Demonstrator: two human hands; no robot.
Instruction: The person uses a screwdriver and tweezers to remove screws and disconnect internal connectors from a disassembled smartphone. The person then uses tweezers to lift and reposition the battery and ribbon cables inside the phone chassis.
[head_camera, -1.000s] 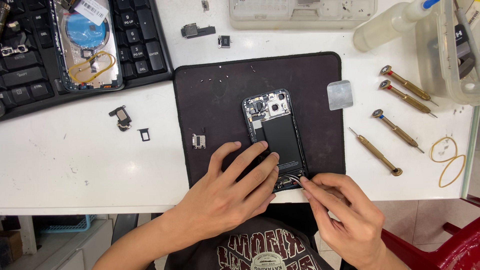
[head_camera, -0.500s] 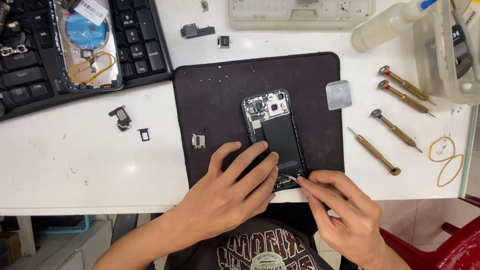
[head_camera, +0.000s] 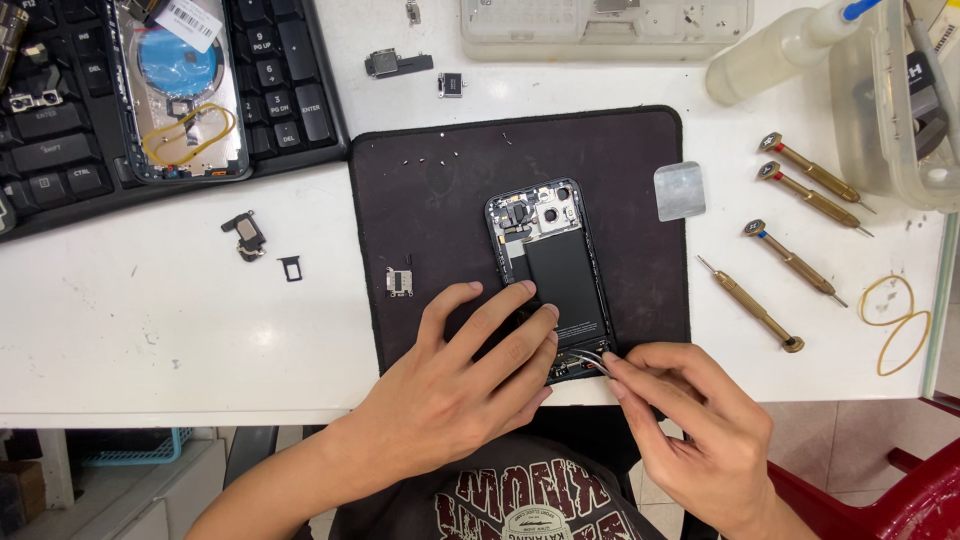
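- A single view, from a camera worn on the person's head, looks almost straight down onto the white surface (head_camera: 200, 330).
- It faces away from the person's body: the near edge of the surface runs across the lower part of the frame, with the person's chest below it.
- It sits close, at arm's reach; the dark mat (head_camera: 430, 200) fills the centre.
- The keyboard (head_camera: 60, 150) is cut off at the upper left, the clear tub (head_camera: 900, 120) at the upper right.
- No second view shares the scene.
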